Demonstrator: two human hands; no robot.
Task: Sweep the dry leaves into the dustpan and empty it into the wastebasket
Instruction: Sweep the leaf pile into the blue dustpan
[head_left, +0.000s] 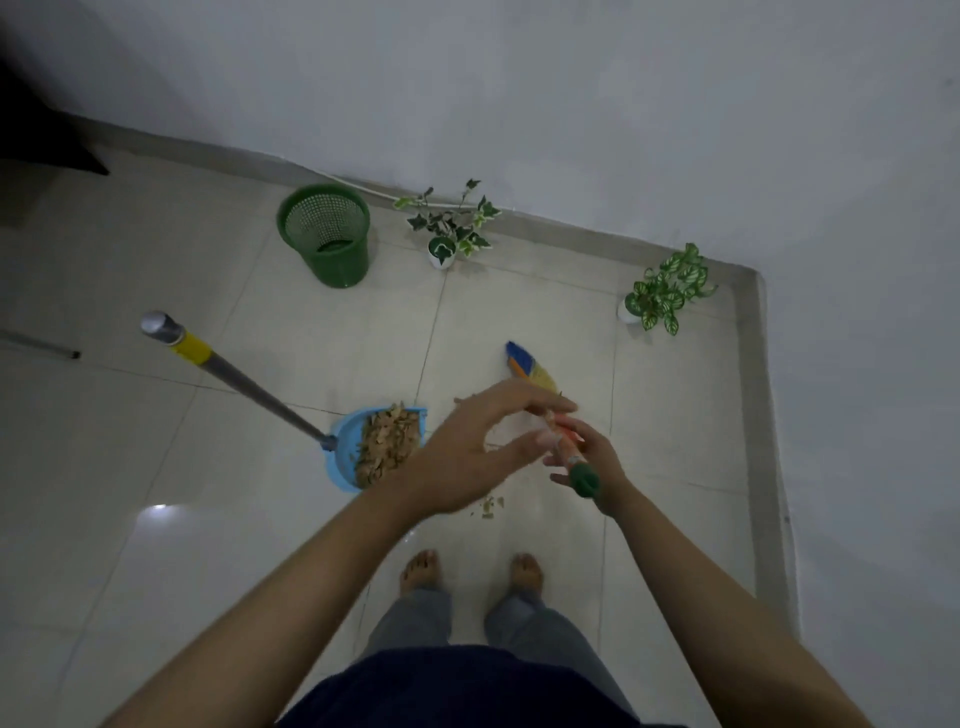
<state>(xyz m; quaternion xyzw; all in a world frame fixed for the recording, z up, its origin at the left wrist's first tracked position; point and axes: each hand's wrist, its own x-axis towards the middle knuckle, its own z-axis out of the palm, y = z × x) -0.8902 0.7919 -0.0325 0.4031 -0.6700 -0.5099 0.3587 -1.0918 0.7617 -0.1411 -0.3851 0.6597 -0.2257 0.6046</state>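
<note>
A blue dustpan (344, 441) stands on the tiled floor, filled with dry brown leaves (387, 444); its long grey handle with a yellow band (218, 361) slants up to the left, untouched. My right hand (589, 460) grips the orange handle of a small broom (535, 371) whose coloured bristles rest on the floor. My left hand (467, 449) hovers just left of that handle, fingers spread, holding nothing. A few leaf crumbs (488, 505) lie on the floor below my hands. The green mesh wastebasket (327, 234) stands near the wall.
Two small potted plants stand along the wall: an ivy in a white pot (444, 234) beside the wastebasket and a spotted-leaf plant (665, 291) in the right corner. A thin metal rod (41, 345) lies at far left. My bare feet (470, 571) are below.
</note>
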